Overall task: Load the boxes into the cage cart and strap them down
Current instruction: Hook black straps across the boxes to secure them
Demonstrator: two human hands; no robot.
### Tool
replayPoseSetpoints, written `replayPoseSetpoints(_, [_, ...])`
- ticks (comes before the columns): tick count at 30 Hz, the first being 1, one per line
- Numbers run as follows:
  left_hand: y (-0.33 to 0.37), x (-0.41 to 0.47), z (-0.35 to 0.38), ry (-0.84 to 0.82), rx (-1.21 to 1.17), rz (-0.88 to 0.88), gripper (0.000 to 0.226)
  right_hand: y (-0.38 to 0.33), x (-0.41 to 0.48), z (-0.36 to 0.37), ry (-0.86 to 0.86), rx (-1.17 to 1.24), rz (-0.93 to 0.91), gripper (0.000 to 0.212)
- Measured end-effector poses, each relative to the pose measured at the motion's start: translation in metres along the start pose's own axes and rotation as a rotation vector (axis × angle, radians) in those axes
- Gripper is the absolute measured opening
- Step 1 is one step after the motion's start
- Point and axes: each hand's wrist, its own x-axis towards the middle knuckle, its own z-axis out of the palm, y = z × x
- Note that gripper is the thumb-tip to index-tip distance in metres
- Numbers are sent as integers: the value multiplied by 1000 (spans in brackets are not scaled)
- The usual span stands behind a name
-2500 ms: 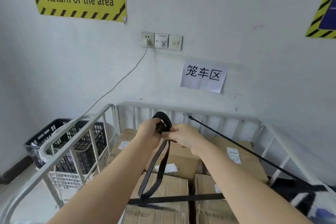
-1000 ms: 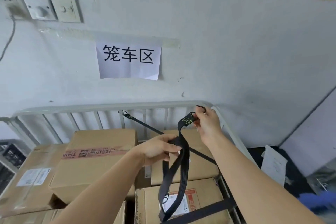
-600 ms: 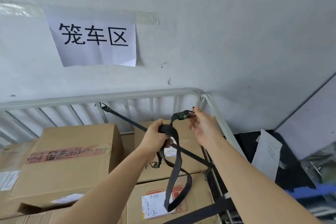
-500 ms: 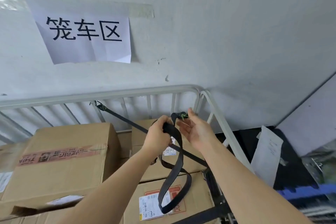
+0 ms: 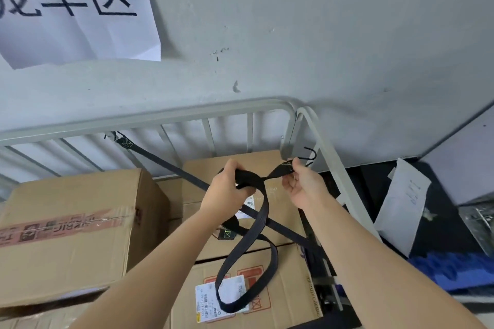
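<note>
Grey wall [image 5: 320, 35] with a white paper sign [image 5: 74, 8] stands behind a grey cage cart [image 5: 187, 112] holding cardboard boxes: big box [image 5: 66, 222] on the left, back box [image 5: 254, 160] at the right, labelled front box [image 5: 291, 288] nearest. A taut strap [image 5: 171, 168] runs diagonally from the back rail across the boxes to the right side. Left hand [image 5: 227, 192] grips a loose strap [image 5: 263, 211] with curled fingers, its loop hanging over the front box; right hand [image 5: 304, 187] pinches its stitched end by the metal hook [image 5: 311, 156], near the cart's right corner post

The left hand [image 5: 227, 189] and right hand [image 5: 304, 187] are bare, and both forearms [image 5: 171, 262] are bare throughout.
</note>
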Motion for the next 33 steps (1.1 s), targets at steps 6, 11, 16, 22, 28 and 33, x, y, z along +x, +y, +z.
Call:
replayPoseSetpoints(6, [-24, 13, -8, -5, 504, -43, 25, -9, 44, -16, 163, 3, 27, 7])
replayPoseSetpoints(11, [-41, 24, -6, 225, 267, -170, 21, -6, 79, -19, 291, 25, -3, 19])
replayPoseSetpoints(16, [-47, 36, 4, 224, -130, -290, 26, -10, 110, -20, 384, 27, -64, 31])
replayPoseSetpoints(22, [-55, 46, 3, 145, -246, -260, 26, -16, 130, -13, 358, -62, -56, 24])
replayPoseSetpoints(28, [-60, 38, -5, 38, -429, -256, 23, -13, 122, -9, 269, -106, -2, 12])
replayPoseSetpoints(33, [-62, 21, -14, -9, -467, -227, 25, 3, 85, 2, 109, 0, 47, 20])
